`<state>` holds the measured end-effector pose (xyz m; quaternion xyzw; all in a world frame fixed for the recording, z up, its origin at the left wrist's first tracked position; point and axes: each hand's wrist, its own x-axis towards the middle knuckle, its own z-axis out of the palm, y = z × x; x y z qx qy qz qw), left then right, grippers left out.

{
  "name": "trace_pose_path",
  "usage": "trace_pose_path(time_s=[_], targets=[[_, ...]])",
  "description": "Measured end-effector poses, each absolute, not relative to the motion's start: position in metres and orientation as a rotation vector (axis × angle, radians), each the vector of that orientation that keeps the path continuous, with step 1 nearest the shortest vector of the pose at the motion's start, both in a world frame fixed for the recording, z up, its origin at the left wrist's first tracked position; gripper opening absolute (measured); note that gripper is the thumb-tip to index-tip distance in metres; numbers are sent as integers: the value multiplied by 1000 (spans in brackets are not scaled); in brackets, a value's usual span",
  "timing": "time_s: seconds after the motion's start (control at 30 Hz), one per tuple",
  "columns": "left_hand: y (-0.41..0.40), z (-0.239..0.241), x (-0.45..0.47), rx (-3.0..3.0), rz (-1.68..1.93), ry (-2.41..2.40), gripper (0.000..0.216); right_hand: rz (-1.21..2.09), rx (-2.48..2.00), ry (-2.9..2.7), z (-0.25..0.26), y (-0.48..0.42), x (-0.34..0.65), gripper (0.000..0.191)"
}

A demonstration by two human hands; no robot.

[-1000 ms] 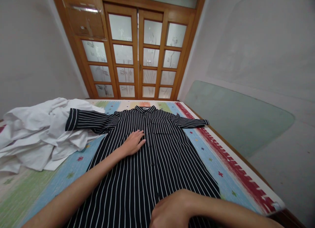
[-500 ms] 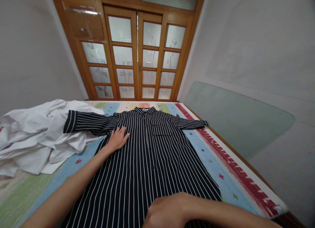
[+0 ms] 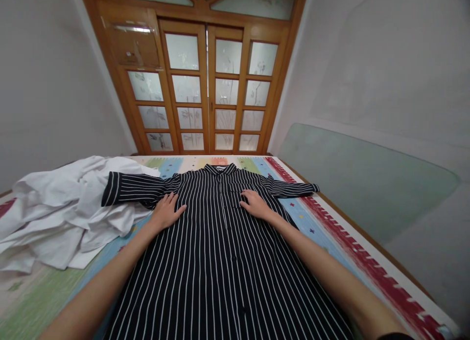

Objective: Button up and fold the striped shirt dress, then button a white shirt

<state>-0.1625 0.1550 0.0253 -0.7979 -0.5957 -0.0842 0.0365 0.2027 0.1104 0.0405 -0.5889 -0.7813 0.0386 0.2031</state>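
A black shirt with white stripes (image 3: 209,261) lies spread out, front up, its collar at the far end and its sleeves stretched to both sides. My left hand (image 3: 167,214) rests flat on the chest just below the left-side sleeve, fingers apart. On the other side, my right hand (image 3: 256,205) lies over the chest pocket area with its fingers spread and slightly bent. Neither hand grips the cloth. The shirt's lower end runs out of view at the bottom.
A crumpled white cloth (image 3: 73,208) is heaped at the left, partly beneath the striped sleeve. The patterned bed cover (image 3: 330,232) extends under the shirt. Wooden doors with glass panes (image 3: 205,85) stand at the back, and a wall (image 3: 396,76) borders the right side.
My right hand has moved from the lower part of the shirt up to the chest. My left hand stays on the chest, shifted slightly. The view has tilted up a little.
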Motion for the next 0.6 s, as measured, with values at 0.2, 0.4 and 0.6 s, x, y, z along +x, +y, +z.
trace_pose_path(time_s=[0.2, 0.4, 0.6], targets=[[151, 35, -134, -2366, -279, -1922, 57, 225, -1850, -2113, 34, 155, 198, 50], [152, 43, -62, -2626, -422, -1745, 60, 166, -1945, -2134, 27, 170, 178, 56], [155, 30, -15, -2806, -404, -1597, 61, 3, -1985, -2073, 18, 158, 176, 56]])
